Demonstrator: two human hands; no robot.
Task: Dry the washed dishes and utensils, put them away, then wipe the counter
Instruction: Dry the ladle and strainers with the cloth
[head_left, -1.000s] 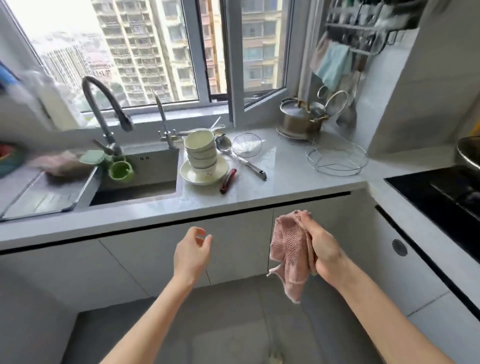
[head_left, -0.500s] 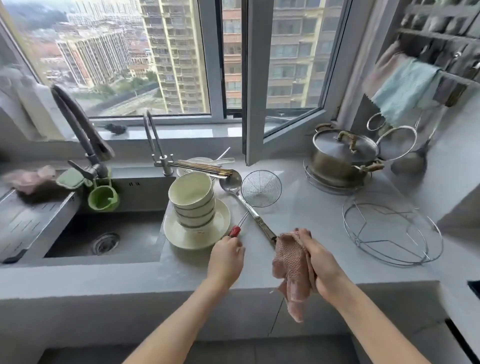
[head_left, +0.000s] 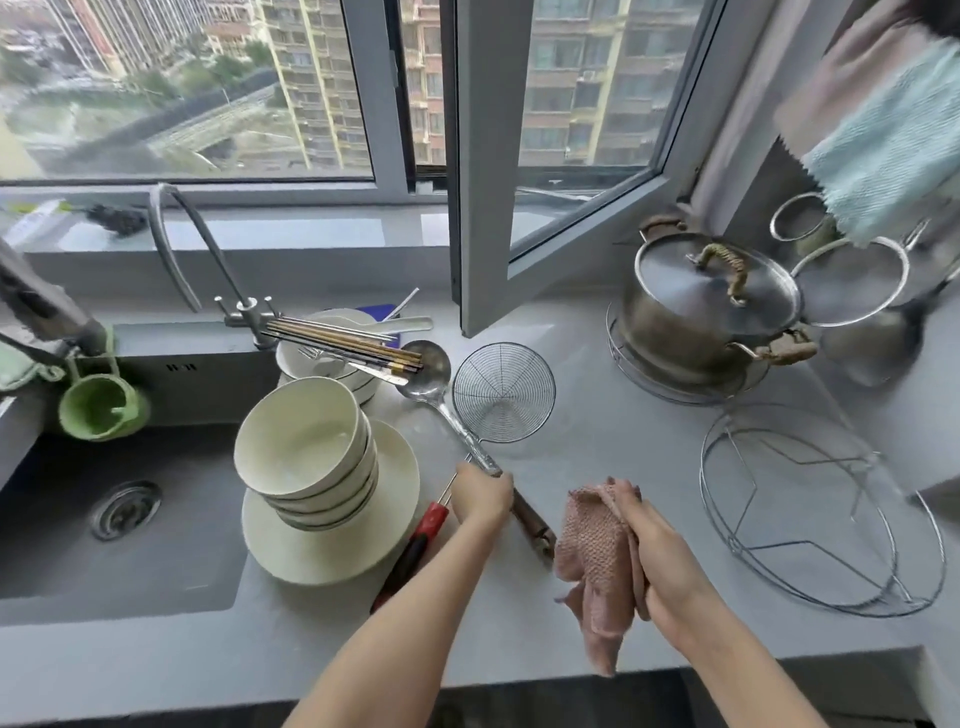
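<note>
My left hand (head_left: 482, 496) grips the handle of the steel ladle (head_left: 427, 370), which lies on the grey counter (head_left: 597, 436). Beside it lies a wire skimmer (head_left: 504, 392) with a red handle (head_left: 415, 545). My right hand (head_left: 652, 540) holds a crumpled pink cloth (head_left: 592, 551) just right of the ladle's handle end. Stacked cream bowls (head_left: 306, 447) stand on a cream plate (head_left: 384, 535) by the sink. Behind them, chopsticks (head_left: 343, 345) and a fork lie across more bowls.
The sink (head_left: 119, 519) with its taps is at the left, a green cup (head_left: 101, 408) hanging there. A lidded steel pot (head_left: 709, 306) stands at the back right, a wire rack (head_left: 810, 514) in front of it. A teal towel (head_left: 888, 150) hangs above. An open window frame (head_left: 483, 218) juts over the counter.
I have stepped up to the counter. My left hand reached forward and took hold of the ladle's handle. My right hand kept the pink cloth and came over the counter.
</note>
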